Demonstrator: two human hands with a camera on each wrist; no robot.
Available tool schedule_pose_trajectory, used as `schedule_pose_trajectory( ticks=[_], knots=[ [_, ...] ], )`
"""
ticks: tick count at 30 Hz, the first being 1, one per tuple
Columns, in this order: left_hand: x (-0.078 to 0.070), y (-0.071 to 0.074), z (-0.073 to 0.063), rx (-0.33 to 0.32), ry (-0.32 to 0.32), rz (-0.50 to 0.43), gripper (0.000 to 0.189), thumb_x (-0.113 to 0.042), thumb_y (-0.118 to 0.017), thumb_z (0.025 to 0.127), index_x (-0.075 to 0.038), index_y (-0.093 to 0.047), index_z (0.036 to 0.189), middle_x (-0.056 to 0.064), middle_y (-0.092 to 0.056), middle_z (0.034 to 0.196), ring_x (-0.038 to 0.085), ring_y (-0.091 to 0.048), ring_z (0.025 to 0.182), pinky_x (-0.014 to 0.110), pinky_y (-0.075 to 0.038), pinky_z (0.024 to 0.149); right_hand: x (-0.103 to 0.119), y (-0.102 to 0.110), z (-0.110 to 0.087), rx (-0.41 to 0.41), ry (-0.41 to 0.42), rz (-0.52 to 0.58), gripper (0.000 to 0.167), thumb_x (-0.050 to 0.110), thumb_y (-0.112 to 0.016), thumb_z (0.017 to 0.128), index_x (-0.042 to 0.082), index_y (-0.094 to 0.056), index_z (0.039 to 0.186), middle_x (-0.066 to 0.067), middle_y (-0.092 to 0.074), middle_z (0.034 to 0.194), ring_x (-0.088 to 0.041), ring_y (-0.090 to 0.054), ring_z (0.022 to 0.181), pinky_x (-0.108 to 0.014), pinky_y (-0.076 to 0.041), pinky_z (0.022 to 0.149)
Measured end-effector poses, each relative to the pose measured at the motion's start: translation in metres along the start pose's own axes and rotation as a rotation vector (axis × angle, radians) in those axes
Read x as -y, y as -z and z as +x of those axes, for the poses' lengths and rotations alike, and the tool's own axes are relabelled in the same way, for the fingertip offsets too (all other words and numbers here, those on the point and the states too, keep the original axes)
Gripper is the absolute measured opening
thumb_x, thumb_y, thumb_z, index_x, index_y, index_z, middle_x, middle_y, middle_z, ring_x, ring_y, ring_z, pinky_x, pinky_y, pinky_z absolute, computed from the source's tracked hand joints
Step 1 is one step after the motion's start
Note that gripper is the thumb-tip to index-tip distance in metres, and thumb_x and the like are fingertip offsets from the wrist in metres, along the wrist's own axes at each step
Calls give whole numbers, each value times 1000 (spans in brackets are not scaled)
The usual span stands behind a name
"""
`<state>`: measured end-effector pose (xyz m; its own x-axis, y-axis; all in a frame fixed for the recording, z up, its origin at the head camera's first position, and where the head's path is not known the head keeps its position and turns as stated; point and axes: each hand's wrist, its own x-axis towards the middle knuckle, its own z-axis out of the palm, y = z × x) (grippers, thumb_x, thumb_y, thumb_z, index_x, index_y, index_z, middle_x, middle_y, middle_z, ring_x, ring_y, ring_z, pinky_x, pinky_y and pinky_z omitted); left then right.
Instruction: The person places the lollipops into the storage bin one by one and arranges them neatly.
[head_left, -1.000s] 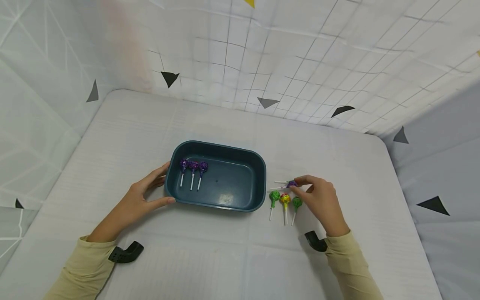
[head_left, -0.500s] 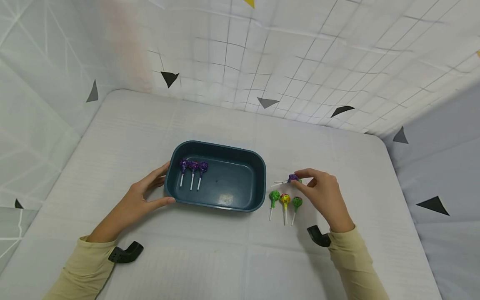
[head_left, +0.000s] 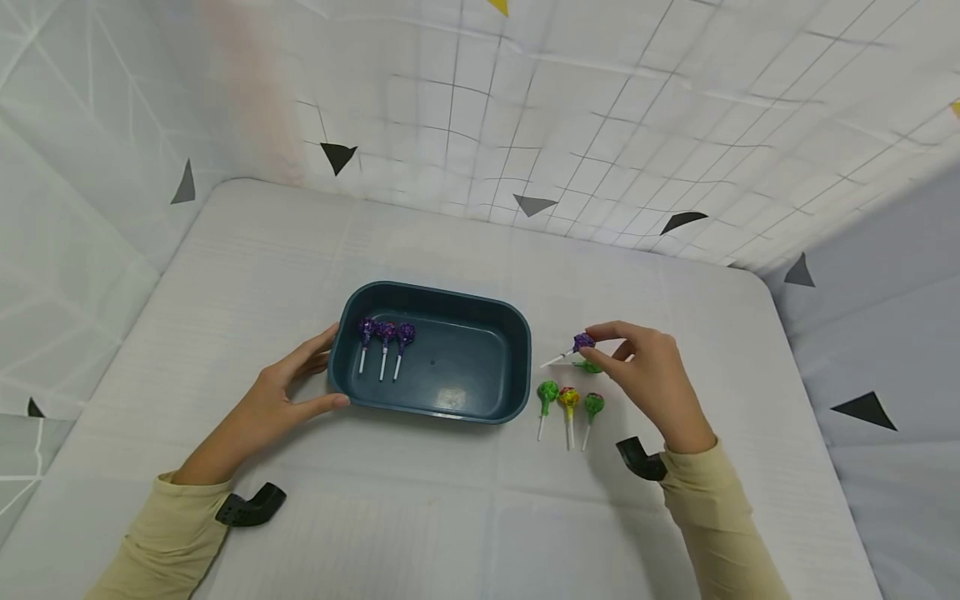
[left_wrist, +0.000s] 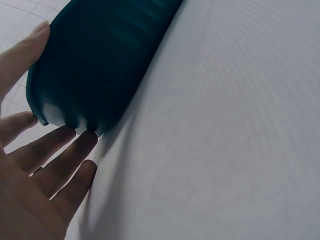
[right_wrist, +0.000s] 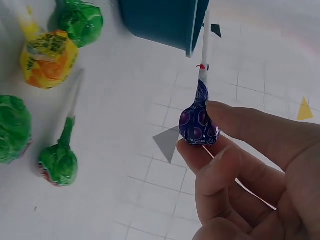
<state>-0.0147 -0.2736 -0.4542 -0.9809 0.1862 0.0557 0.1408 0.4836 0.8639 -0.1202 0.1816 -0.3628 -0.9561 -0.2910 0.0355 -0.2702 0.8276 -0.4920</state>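
Note:
My right hand [head_left: 643,379] pinches a purple-wrapped lollipop [right_wrist: 199,122] by its candy head, between thumb and fingertips. Its white stick points toward the dark teal plastic tray [head_left: 442,412]. At the tray's left end, my left hand [head_left: 288,396] spreads its nearly straight fingers against the outer wall, thumb at the near corner. Three purple lollipops [head_left: 386,332] lie side by side inside the tray, on its left part. Under the right hand, a green lollipop [head_left: 588,367] lies on the table, partly hidden by the hand in the head view.
Right of the tray, a green lollipop [head_left: 547,392], a yellow lollipop [head_left: 569,398] and another green lollipop [head_left: 594,405] lie in a row, sticks toward me. The white-covered table [head_left: 420,517] meets a patterned sheet wall [head_left: 465,108] at the back.
My right hand has drawn the purple lollipop away from the green one beside it and lifted it slightly, uncovering the green one. The left hand and tray have stayed put.

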Motion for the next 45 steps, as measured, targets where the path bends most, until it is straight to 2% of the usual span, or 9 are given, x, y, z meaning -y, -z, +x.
schedule_pose_trajectory(
  ticks=[13, 24, 31, 42, 45],
  knots=[
    [2, 0, -1, -3, -10, -6, 97, -18, -83, 89, -34, -25, 165, 14, -46, 160, 9, -52, 139, 1, -38, 109, 13, 6, 12, 72, 68, 17, 27, 23, -81, 92, 16, -79, 117, -2, -78, 91, -17, -60, 70, -24, -45, 52],
    [-1, 1, -1, 4, -1, -4, 96, -19, -83, 89, -33, -25, 165, 16, -46, 159, 32, -53, 139, 0, -37, 108, 23, 5, 22, 144, 141, 40, 26, 19, -81, 91, 16, -79, 117, -1, -78, 94, -17, -58, 68, -24, -42, 48],
    [-1, 0, 0, 3, 1, -8, 97, -19, -83, 89, -33, -25, 165, 16, -46, 159, 41, -53, 137, -1, -37, 108, 30, 3, 29, 190, 180, 64, 25, 19, -79, 93, 17, -78, 118, -1, -79, 106, -16, -60, 72, -24, -44, 49],
    [-1, 0, 0, -3, -2, 3, 97, -20, -84, 88, -33, -25, 165, 16, -47, 159, 36, -54, 138, 0, -37, 108, 41, -6, 40, 216, 226, 66, 26, 21, -81, 92, 21, -79, 118, 4, -78, 110, -12, -61, 70, -23, -45, 52],
    [-1, 1, 0, -2, -2, -3, 97, -20, -83, 89, -33, -25, 165, 16, -47, 159, 23, -54, 140, 0, -37, 108, 44, -9, 41, 228, 241, 57, 26, 21, -80, 92, 20, -79, 118, 5, -78, 109, -12, -61, 70, -24, -47, 54]
  ],
)
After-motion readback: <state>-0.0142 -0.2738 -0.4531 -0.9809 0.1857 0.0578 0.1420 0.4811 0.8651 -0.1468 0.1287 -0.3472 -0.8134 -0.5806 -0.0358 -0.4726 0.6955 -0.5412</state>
